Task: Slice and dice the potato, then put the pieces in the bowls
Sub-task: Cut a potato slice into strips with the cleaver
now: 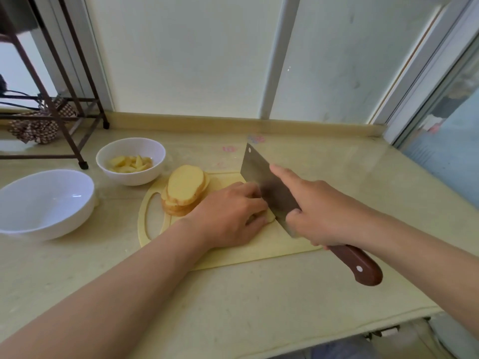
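holding a potato slice (269,217) flat on the board (155,230), the left hand (230,216) curls over it. the right hand (320,216) grips the knife (260,181), one finger along the blade. potato is likely hard but slippery; press its top.

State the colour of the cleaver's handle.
The cleaver's handle is reddish-brown, with a pale rivet; the head view shows it.
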